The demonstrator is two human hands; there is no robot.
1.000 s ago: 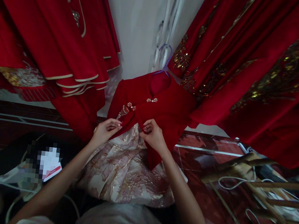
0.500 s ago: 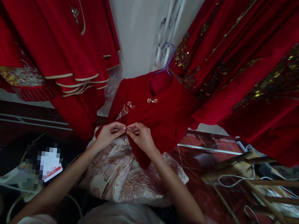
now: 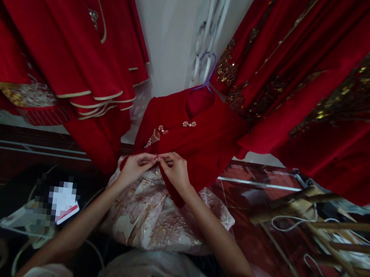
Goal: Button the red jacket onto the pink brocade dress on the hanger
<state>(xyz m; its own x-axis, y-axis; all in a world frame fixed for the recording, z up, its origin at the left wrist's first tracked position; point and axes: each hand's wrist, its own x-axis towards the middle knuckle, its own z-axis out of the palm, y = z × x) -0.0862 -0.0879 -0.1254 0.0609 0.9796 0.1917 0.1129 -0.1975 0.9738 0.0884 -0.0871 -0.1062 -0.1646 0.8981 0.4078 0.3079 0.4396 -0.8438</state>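
A red top (image 3: 201, 145) hangs from a purple hanger (image 3: 208, 79), its lower part resting over a pale floral brocade cloth (image 3: 161, 221). A beaded flower clasp (image 3: 189, 124) sits below its neckline, and a beaded ornament with hanging strands (image 3: 154, 135) lies on its left front. Lower down, my left hand (image 3: 137, 164) and my right hand (image 3: 176, 170) meet fingertip to fingertip. Both pinch a small beaded clasp (image 3: 158, 158) at the garment's edge, one hand from each side. Most of that clasp is hidden by my fingers.
Red garments with pale piping (image 3: 110, 57) hang at left, and gold-sequined red garments (image 3: 312, 91) at right. On a dark surface at left lie a phone (image 3: 67, 214) and a clear plastic bag (image 3: 13, 221). A wooden rack (image 3: 327, 246) with cords stands at right.
My fingertips have drawn closer around the small clasp, so less of it shows. My right fingers have shifted slightly. The view has moved a little.
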